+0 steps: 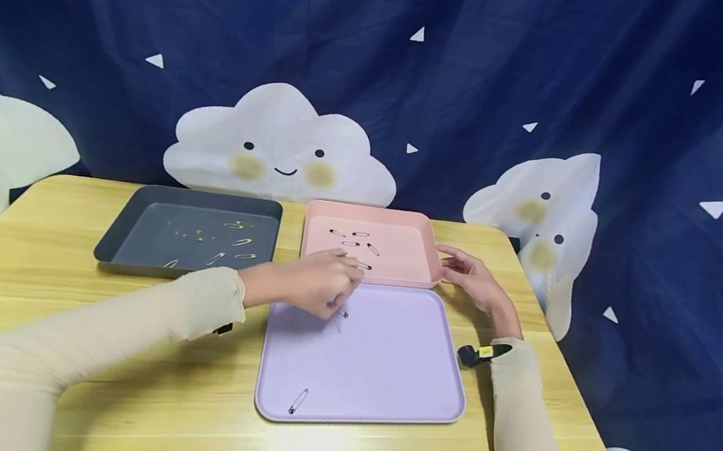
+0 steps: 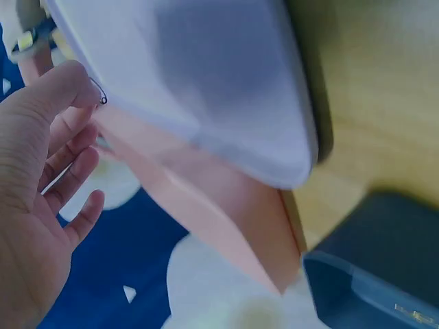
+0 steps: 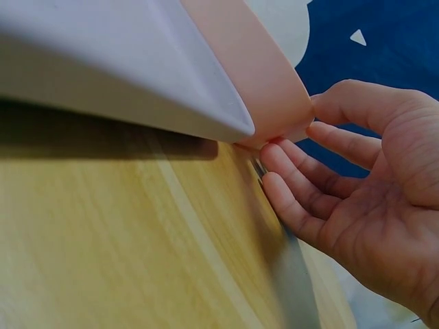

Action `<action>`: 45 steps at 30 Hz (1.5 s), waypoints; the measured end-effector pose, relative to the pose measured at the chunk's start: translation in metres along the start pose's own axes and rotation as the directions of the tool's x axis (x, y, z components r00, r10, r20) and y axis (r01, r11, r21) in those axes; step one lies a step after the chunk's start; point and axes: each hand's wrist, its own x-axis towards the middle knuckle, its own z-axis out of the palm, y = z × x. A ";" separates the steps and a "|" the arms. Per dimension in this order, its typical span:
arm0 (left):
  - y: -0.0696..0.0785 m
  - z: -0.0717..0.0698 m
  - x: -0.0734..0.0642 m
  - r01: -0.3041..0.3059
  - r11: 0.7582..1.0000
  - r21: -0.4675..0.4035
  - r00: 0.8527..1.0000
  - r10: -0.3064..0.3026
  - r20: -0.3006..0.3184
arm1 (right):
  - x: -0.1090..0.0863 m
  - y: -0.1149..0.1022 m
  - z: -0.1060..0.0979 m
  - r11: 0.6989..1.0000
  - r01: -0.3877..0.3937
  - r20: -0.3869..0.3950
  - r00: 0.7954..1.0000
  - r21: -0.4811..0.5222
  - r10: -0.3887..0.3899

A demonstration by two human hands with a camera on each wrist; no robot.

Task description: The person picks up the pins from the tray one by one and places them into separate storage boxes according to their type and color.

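My left hand point(image 1: 316, 280) reaches over the back left of the lilac tray point(image 1: 391, 366), near the front wall of the pink tray point(image 1: 388, 281). Its thumb and index finger pinch a small dark safety pin point(image 2: 101, 92), whose coil end sticks out past the fingertips; the other fingers are loosely bent. Another dark safety pin point(image 1: 298, 401) lies at the lilac tray's front left corner. Several more dark safety pins point(image 1: 351, 244) lie inside the pink tray. My right hand point(image 1: 474, 278) rests its fingertips against the outside of the pink tray's right wall, fingers relaxed.
A dark grey tray point(image 1: 135, 226) with several gold safety pins point(image 1: 242, 242) and small gold bits point(image 1: 198, 236) stands at the back left of the wooden table point(image 1: 208, 403). Behind the table hangs a blue curtain point(image 1: 358, 42) with clouds.
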 end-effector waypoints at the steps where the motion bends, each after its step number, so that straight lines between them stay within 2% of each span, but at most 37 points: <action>1: -0.004 -0.002 0.001 0.001 1.000 0.012 1.000 0.000 -0.026 | 0.000 0.000 0.000 1.000 -0.001 0.001 1.000 -0.002 0.001; 4: -0.017 -0.008 0.007 0.001 0.999 0.043 0.995 0.004 -0.102 | 0.000 -0.001 -0.001 1.000 -0.008 0.002 1.000 0.005 0.008; 7: -0.028 -0.012 0.013 0.019 0.997 0.080 0.989 -0.007 -0.144 | 0.000 0.000 -0.001 1.000 -0.008 0.006 1.000 0.011 0.008; 14: -0.046 -0.017 0.032 0.090 0.987 0.132 0.985 -0.068 -0.161 | -0.001 0.001 -0.001 1.000 0.010 0.007 1.000 0.025 -0.010; 19: -0.055 -0.016 0.047 0.095 0.981 0.170 0.980 -0.062 -0.190 | -0.001 0.001 -0.001 0.999 0.017 0.012 1.000 0.039 -0.017; 24: -0.065 -0.013 0.063 0.103 0.981 0.166 0.970 -0.063 -0.234 | -0.002 0.002 -0.001 0.998 0.027 0.017 0.999 0.054 -0.028; 30: -0.074 -0.010 0.083 0.145 0.972 0.183 0.972 -0.105 -0.212 | -0.001 0.003 -0.001 0.998 0.026 0.020 0.999 0.058 -0.028; 36: -0.077 -0.007 0.103 0.191 0.972 0.139 0.972 -0.168 -0.165 | 0.001 0.005 0.000 0.999 0.021 0.005 1.000 0.041 -0.021; 45: -0.080 0.007 0.130 0.226 0.968 0.107 0.972 -0.218 -0.086 | 0.001 0.003 -0.001 0.999 -0.003 -0.006 1.000 0.040 0.003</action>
